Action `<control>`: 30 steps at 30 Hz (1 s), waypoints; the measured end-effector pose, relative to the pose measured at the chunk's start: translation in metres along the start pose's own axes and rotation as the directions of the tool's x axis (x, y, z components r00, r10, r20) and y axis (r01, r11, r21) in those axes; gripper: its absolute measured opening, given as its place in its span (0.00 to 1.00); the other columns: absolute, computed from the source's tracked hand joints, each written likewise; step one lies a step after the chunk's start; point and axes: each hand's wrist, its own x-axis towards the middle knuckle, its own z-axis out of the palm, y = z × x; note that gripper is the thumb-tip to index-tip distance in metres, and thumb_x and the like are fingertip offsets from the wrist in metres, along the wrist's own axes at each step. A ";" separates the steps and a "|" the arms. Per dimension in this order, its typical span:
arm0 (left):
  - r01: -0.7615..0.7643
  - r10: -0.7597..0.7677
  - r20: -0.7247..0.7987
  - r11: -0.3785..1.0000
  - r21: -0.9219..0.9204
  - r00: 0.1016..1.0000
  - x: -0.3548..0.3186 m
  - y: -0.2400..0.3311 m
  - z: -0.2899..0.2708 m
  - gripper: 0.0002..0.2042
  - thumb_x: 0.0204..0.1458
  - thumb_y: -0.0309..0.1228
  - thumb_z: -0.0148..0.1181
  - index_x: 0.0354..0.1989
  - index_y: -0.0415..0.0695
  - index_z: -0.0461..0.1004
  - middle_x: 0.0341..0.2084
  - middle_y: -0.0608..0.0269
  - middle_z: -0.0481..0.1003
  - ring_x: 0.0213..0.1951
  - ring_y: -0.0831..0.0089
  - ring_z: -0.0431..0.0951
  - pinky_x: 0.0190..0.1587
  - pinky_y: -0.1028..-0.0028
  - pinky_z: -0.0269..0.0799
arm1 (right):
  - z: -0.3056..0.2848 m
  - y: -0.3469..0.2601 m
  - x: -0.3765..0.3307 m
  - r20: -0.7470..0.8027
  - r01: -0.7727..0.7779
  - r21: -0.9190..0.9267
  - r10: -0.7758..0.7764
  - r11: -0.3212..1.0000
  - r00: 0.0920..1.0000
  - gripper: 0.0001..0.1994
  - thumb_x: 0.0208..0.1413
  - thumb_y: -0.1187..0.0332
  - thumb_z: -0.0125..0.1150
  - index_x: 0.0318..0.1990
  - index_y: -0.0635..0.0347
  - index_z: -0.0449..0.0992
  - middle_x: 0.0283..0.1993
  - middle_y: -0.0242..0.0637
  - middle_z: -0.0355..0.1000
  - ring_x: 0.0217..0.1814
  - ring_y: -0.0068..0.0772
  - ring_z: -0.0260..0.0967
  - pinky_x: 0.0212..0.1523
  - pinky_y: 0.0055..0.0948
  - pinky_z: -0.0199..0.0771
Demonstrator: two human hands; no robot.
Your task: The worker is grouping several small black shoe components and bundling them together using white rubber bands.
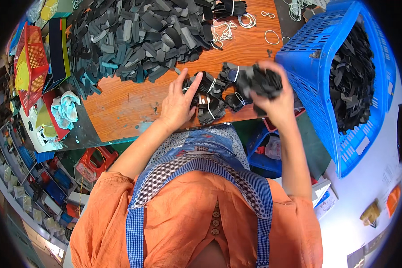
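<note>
In the head view: spreads the left hand (176,107) open near the close edge of the desk (120,107), with fingertips touching the leftmost of several banded bundles (216,89). Grips with the right hand (279,100), farther right along the same edge of the desk, a clump of dark pieces (257,82) between thumb and curled fingers – both too blurred to tell any band around the clump, or any contact with the wood.

Lines up the banded bundles close together along the near edge of the desk, between both hands, each with a white band around dark, flat pieces. Piles a wide heap of loose dark pieces (138,40) over the far left and middle of the desk. Scatters loose white bands (226,31) at the far right of the desk, near the heap.

Stands a blue basket (310,58), tilted and full of dark pieces, just off the right side of the desk. Leaves a red mesh basket (39,67) and a crumpled pale cloth (64,109) to the left of the wood – and a blue crate (263,166) below the near edge of the desk.
</note>
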 end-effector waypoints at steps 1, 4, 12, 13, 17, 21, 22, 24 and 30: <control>0.019 -0.019 0.059 1.000 0.011 0.998 0.003 0.000 -0.004 0.58 0.36 0.22 0.75 0.78 0.66 0.49 0.73 0.46 0.48 0.65 0.41 0.62 0.58 0.54 0.76 | 0.000 0.009 -0.030 0.103 -0.290 0.238 0.272 0.927 0.957 0.30 0.42 0.79 0.71 0.58 0.55 0.72 0.58 0.37 0.75 0.61 0.35 0.73 0.63 0.36 0.72; 0.004 -0.012 0.141 0.999 0.053 0.990 0.014 0.011 -0.014 0.59 0.34 0.24 0.78 0.78 0.65 0.49 0.75 0.52 0.49 0.63 0.43 0.64 0.60 0.56 0.75 | 0.024 0.053 -0.111 0.260 -0.608 0.586 0.586 0.536 0.767 0.34 0.48 0.77 0.74 0.64 0.63 0.65 0.52 0.35 0.77 0.57 0.33 0.75 0.61 0.34 0.73; -0.065 0.114 0.256 0.979 -0.191 0.960 0.008 0.008 0.006 0.54 0.36 0.21 0.72 0.77 0.58 0.52 0.68 0.52 0.62 0.65 0.45 0.64 0.68 0.57 0.64 | 0.133 0.083 -0.138 -0.008 -0.343 0.585 0.428 0.735 0.904 0.31 0.45 0.72 0.75 0.59 0.60 0.72 0.67 0.40 0.61 0.80 0.43 0.42 0.76 0.39 0.48; -0.053 0.136 0.230 0.941 -0.335 0.964 0.008 0.004 0.007 0.53 0.37 0.21 0.71 0.77 0.54 0.53 0.66 0.50 0.63 0.65 0.46 0.65 0.69 0.59 0.63 | 0.133 0.083 -0.137 0.015 -0.337 0.639 0.427 0.691 0.904 0.30 0.45 0.72 0.75 0.59 0.60 0.72 0.67 0.40 0.61 0.79 0.42 0.44 0.76 0.38 0.49; -0.063 0.222 0.327 0.899 -0.433 0.919 0.013 0.007 0.003 0.50 0.36 0.21 0.68 0.76 0.47 0.55 0.61 0.44 0.70 0.61 0.47 0.71 0.67 0.58 0.64 | 0.125 0.062 -0.127 0.154 -0.362 0.840 0.462 0.405 0.873 0.37 0.47 0.72 0.76 0.66 0.59 0.64 0.60 0.35 0.68 0.65 0.30 0.64 0.67 0.35 0.65; 0.125 0.114 0.473 0.887 -0.445 0.874 0.006 0.016 -0.018 0.50 0.39 0.20 0.70 0.77 0.45 0.53 0.64 0.51 0.68 0.64 0.61 0.70 0.68 0.66 0.62 | 0.132 0.061 -0.129 0.219 -0.333 0.908 0.392 0.254 0.894 0.40 0.48 0.71 0.78 0.67 0.61 0.61 0.57 0.33 0.71 0.58 0.27 0.69 0.62 0.31 0.70; 0.134 0.101 0.499 0.901 -0.413 0.861 0.005 0.017 -0.025 0.51 0.38 0.19 0.69 0.77 0.45 0.52 0.64 0.51 0.68 0.64 0.62 0.70 0.67 0.66 0.63 | 0.121 0.050 -0.129 0.247 -0.329 0.929 0.377 0.169 0.893 0.41 0.48 0.72 0.78 0.68 0.62 0.60 0.56 0.33 0.72 0.58 0.27 0.69 0.62 0.30 0.70; 0.170 0.077 0.520 0.896 -0.410 0.851 0.000 0.045 -0.041 0.52 0.38 0.19 0.70 0.77 0.45 0.51 0.63 0.50 0.68 0.64 0.63 0.71 0.66 0.66 0.65 | 0.105 0.039 -0.134 0.236 -0.296 0.940 0.306 0.168 0.922 0.42 0.48 0.71 0.78 0.69 0.62 0.59 0.56 0.32 0.72 0.58 0.26 0.69 0.63 0.30 0.69; -0.015 0.146 0.538 0.971 -0.239 0.830 -0.005 0.115 -0.052 0.52 0.38 0.21 0.73 0.76 0.41 0.52 0.64 0.51 0.67 0.62 0.63 0.70 0.67 0.66 0.63 | 0.049 0.035 -0.176 0.089 -0.130 0.958 0.165 0.255 0.982 0.38 0.48 0.70 0.79 0.66 0.60 0.65 0.59 0.33 0.72 0.62 0.25 0.68 0.65 0.29 0.67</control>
